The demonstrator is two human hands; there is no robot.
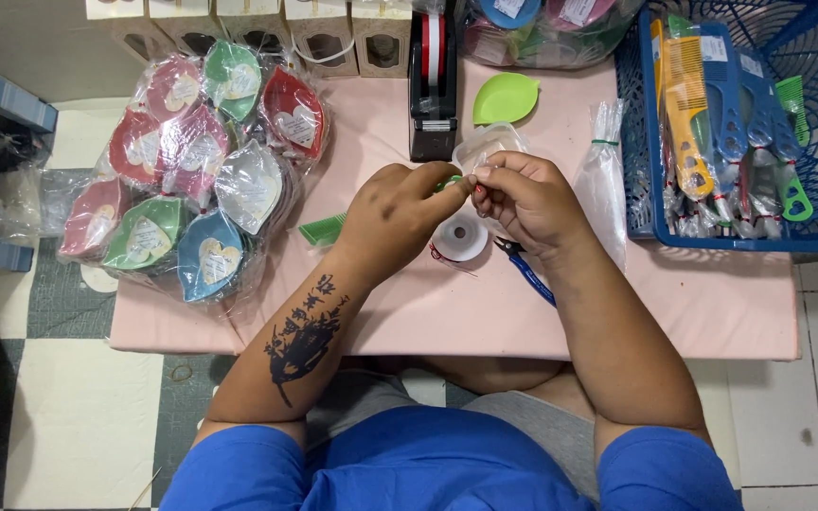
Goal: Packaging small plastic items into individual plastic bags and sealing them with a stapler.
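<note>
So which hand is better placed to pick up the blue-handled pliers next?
Probably the right hand: the blue-handled pliers lie on the pink table just below its wrist. The left hand sits farther away, pinching the small green piece.

A small home packing workshop: pink table [712,312], bagged leaf-shaped dishes [191,161], tape dispenser [433,85], basket of combs [807,114].
</note>
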